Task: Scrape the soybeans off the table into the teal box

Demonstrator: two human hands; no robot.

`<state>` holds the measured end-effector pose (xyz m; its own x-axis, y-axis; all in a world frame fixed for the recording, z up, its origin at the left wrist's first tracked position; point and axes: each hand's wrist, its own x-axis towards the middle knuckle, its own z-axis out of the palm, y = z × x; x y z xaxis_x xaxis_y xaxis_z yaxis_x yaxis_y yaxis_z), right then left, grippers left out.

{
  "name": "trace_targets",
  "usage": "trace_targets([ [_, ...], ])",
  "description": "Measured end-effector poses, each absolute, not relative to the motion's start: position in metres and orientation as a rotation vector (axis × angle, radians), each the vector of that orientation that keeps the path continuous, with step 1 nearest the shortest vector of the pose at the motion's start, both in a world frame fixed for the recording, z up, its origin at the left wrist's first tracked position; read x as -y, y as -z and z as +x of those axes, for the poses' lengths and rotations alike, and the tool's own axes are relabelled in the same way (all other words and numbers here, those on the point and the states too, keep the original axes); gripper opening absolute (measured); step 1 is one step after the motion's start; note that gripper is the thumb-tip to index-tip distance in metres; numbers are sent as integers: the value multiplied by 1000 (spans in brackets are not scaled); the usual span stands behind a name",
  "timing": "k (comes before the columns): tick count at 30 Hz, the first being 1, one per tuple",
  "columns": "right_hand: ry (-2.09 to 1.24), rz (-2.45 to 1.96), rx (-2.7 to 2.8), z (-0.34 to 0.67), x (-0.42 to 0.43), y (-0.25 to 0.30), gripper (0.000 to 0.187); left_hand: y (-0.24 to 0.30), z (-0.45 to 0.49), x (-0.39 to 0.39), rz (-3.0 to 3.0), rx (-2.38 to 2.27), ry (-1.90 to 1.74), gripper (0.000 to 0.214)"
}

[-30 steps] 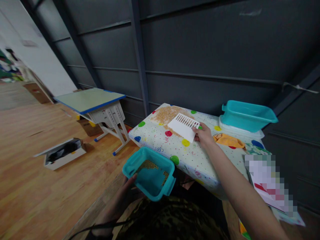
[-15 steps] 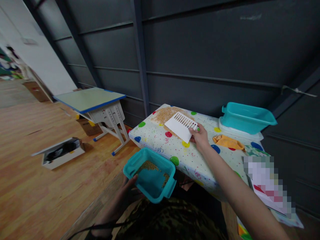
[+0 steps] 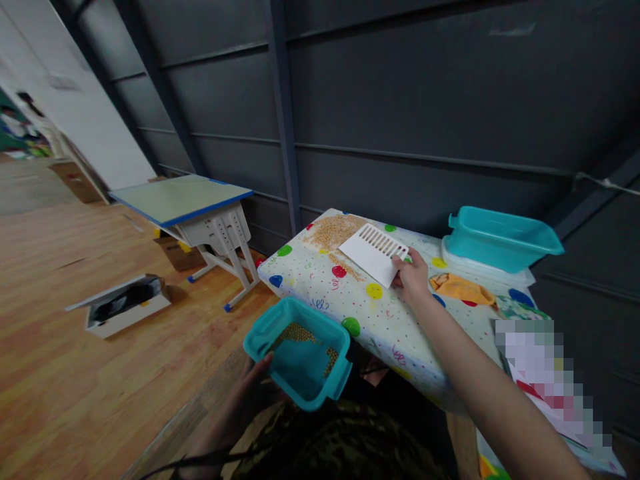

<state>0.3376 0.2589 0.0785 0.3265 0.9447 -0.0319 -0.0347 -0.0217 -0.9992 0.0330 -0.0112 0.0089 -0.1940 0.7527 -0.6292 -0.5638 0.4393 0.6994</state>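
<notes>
Near the slotted white panel, loose grains, orange cloth

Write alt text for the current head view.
The right hand holds a slotted white sheet at a spread of tan grains on a balloon-patterned tablecloth; the left hand holds a teal tub with darker grains inside.

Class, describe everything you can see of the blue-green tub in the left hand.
The tub looks like plastic: a rounded rectangle, lidless, with a lip sticking out at its right end. Small brownish beans lie inside in two main patches, leaving much of the bottom bare. The left hand grips its left side, thumb at the rim. It is held by the near edge of the table, opening upward.
</notes>
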Motion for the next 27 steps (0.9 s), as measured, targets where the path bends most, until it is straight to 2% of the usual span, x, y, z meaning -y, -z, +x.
trace_targets([
  [6, -1001, -1364, 970, 340, -252, -77, 50, 2, 30, 10, 178, -1323, -1176, 90],
  [16, -1090, -1254, 1066, 302, -256, -81, 51, 19, 25, 9, 159, -1313, -1203, 100],
  [21, -1033, -1215, 1133, 293, -270, -97, 43, 19, 21, 10, 151, -1328, -1232, 94],
  [27, -1152, -1188, 1203, 286, -261, -103, 36, 11, 13, 8, 148, -1287, -1279, 93],
])
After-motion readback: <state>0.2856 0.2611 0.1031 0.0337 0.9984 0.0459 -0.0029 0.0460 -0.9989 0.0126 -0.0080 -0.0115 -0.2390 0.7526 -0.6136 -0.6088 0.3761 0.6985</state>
